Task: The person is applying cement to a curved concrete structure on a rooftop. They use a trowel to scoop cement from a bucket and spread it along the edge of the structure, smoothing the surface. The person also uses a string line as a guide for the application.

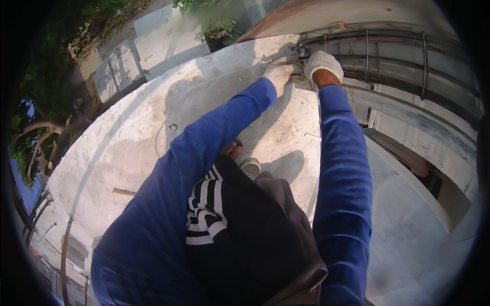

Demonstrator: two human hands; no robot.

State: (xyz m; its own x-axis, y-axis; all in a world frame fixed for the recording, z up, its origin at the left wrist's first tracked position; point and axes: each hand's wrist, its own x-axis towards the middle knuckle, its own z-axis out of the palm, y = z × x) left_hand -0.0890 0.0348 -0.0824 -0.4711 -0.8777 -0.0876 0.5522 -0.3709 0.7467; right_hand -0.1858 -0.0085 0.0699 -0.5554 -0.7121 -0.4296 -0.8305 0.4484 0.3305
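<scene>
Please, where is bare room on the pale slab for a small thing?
Widest patch: the slab between left sleeve and its outer left edge. Smaller: between left sleeve and right sleeve. Crowded: beside the steel bars, around left hand and right hand.

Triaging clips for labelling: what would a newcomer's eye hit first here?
Probably the blue sleeves, running from the lower edge to the gloved left hand and right hand at upper centre. Next, the dark rebar cage stretching from beside the hands across upper right, then the pale concrete surface beneath the left arm.
</scene>
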